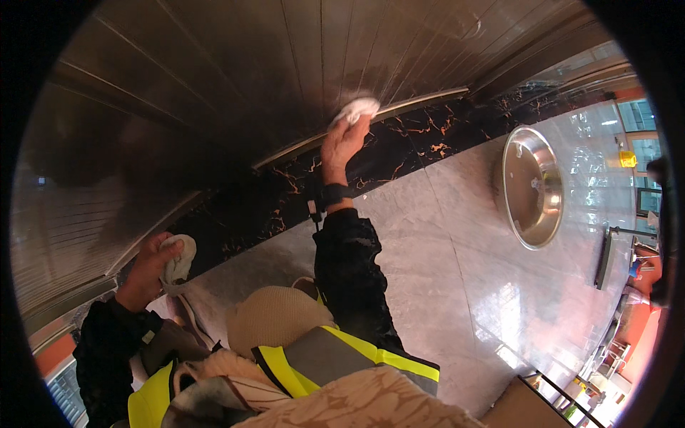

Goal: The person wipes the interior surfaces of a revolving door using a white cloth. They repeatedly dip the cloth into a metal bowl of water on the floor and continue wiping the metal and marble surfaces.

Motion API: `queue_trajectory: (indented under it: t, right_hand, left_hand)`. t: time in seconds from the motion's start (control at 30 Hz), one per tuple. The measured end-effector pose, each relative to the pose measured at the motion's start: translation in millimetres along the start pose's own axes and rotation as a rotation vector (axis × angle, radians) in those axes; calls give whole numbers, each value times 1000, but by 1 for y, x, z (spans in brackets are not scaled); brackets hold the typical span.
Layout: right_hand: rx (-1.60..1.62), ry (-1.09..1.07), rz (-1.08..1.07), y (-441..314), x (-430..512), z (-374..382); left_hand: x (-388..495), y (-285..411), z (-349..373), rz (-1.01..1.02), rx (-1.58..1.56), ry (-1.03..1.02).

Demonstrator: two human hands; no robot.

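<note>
My right hand point(342, 144) presses a white cloth point(357, 109) against the bottom of a dark panelled door point(321, 53), where a light trim strip point(423, 100) runs along its lower edge. The cloth looks slightly blurred. Lower left, my left hand point(143, 270) grips a folded pale cloth point(179, 259) beside the door's lower edge. Beneath the trim lies a black marble threshold point(396, 139) with orange-gold veins. A wide metal basin point(532, 187) holding cloudy water stands on the floor at the right.
Grey stone-like floor tiles point(417, 257) stretch to the right, with bright reflections. A yellow container point(627, 159) is near windows at the far right. At the lower right stands a brown box-like piece with a dark frame point(514, 404). Cluttered items line the right wall.
</note>
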State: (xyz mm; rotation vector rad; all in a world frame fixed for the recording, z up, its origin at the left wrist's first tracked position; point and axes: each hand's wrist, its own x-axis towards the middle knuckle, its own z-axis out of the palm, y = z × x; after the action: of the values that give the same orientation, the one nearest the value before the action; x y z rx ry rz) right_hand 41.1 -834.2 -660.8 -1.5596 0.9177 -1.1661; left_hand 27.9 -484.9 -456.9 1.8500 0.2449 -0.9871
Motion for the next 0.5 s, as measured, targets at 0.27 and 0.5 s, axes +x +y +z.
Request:
queue_trajectory:
  t: [0.27,0.5]
  right_hand:
    - [38,-30,-493,-61,39,6]
    - [114,105,-8,-3,49,1]
  left_hand:
    - [10,-2,3,-50,67,-34]
    - [18,-4,4,-76,83,-54]
